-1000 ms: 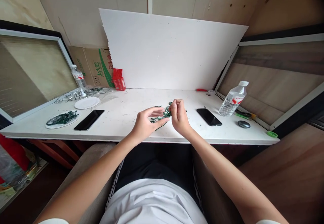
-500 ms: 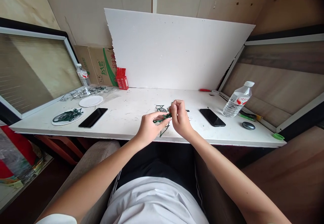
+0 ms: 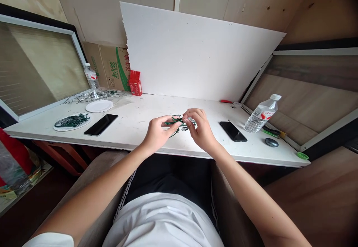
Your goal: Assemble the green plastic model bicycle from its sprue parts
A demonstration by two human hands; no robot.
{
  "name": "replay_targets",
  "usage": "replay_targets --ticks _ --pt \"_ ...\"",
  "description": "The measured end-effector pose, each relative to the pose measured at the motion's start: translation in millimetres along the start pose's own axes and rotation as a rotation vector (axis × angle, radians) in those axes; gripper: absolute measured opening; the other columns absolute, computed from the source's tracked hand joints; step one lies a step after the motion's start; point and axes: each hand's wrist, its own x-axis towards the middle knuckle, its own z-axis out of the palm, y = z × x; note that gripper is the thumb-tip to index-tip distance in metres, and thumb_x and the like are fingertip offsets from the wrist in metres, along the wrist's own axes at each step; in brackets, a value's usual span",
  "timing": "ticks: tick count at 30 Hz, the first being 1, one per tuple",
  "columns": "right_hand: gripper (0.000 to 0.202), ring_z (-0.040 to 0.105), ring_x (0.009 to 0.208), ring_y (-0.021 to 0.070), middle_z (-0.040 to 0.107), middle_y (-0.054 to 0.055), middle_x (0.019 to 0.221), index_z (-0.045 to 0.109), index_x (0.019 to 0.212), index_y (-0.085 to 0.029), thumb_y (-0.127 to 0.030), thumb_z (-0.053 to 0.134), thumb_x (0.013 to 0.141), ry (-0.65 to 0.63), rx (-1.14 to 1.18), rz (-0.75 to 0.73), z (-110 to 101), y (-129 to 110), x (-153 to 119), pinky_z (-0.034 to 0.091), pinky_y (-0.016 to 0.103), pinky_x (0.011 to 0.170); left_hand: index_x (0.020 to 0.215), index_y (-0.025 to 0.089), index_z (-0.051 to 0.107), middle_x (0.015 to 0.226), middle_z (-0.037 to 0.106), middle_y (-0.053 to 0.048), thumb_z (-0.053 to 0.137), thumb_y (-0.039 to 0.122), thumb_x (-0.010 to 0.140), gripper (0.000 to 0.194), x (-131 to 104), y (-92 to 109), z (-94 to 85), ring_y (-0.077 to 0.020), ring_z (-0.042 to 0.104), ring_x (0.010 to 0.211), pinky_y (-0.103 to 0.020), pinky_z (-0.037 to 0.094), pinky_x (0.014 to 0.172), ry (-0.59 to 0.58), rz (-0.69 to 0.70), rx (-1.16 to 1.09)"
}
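Observation:
Above the front middle of the white table, my left hand [image 3: 156,132] is closed, thumb and fingers pinching a dark green, thin, branching plastic piece [image 3: 175,121]. My right hand [image 3: 200,126] meets it from the right, its thumb and fingertips pinched together at the piece's right end. Fingers cover much of the piece, so its full shape is hidden. More dark green thin parts [image 3: 184,129] show on the table beneath and between the hands. To the left, a white plate [image 3: 67,129] carries a heap of similar dark green strips [image 3: 74,120].
A phone [image 3: 101,124] lies left, another phone [image 3: 233,131] right. A second plate [image 3: 99,106], loose thin frames [image 3: 84,97], a small red box [image 3: 135,84] and a bottle [image 3: 91,77] stand back left. On the right are another bottle [image 3: 261,114] and a dark oval object [image 3: 271,142].
Both hands stay together at the green piece; the right hand's fingers have spread slightly and tilted toward the left hand. The whole view has shifted and tilted a little.

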Motion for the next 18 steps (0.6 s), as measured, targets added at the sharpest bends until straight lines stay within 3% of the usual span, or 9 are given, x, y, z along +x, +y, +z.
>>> replay_targets --ticks 8,18 --pt "0.013 0.058 0.108 0.0295 0.067 0.011 0.112 0.065 0.107 -0.026 -0.032 0.053 0.110 0.006 -0.058 -0.004 0.9 -4.8 0.3 0.050 0.052 0.098 0.110 0.016 0.083 0.110 0.082 -0.011 0.081 0.042 0.089 0.033 0.5 -0.1 -1.7 -0.0260 0.077 0.102 -0.037 0.061 0.094 -0.017 -0.003 0.017" --pt "0.015 0.062 0.106 0.0265 0.068 0.008 0.109 0.066 0.105 -0.027 -0.036 0.056 0.109 -0.001 0.063 0.070 3.1 -5.5 0.1 0.051 0.047 0.096 0.108 0.015 0.083 0.105 0.082 -0.012 0.085 0.048 0.085 0.040 1.3 -1.7 -1.9 -0.0275 0.077 0.099 -0.039 0.062 0.091 -0.035 -0.055 -0.067"
